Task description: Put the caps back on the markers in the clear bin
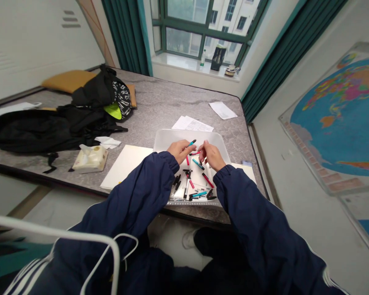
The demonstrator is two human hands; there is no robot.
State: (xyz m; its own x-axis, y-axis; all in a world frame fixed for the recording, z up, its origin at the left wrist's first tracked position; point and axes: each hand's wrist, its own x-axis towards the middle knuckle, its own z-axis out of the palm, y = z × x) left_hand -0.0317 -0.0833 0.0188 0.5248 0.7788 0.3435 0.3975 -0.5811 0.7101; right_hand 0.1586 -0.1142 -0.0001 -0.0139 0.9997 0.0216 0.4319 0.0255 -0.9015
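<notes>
Both hands are over a white plastic bin (164, 141) that holds several pens and markers. My left hand (181, 150) is closed on a blue pen (191, 143) with a black cap, above the far part of the bin. Just right of it, my right hand (211, 155) has its fingers curled; whether a small item is between them cannot be made out. Beneath the hands lie a teal pen (198, 164), a red pen (208, 180) and, at the near side, another teal pen (199, 194) among black caps (177, 182).
Printed papers (192, 124) lie behind the bin, another sheet (222, 110) farther right. White boards (125, 164) flank the bin at left. A tissue pack (90, 159), black backpack (55, 127) and cap (122, 99) are on the left. A white cable (80, 235) crosses the lower left.
</notes>
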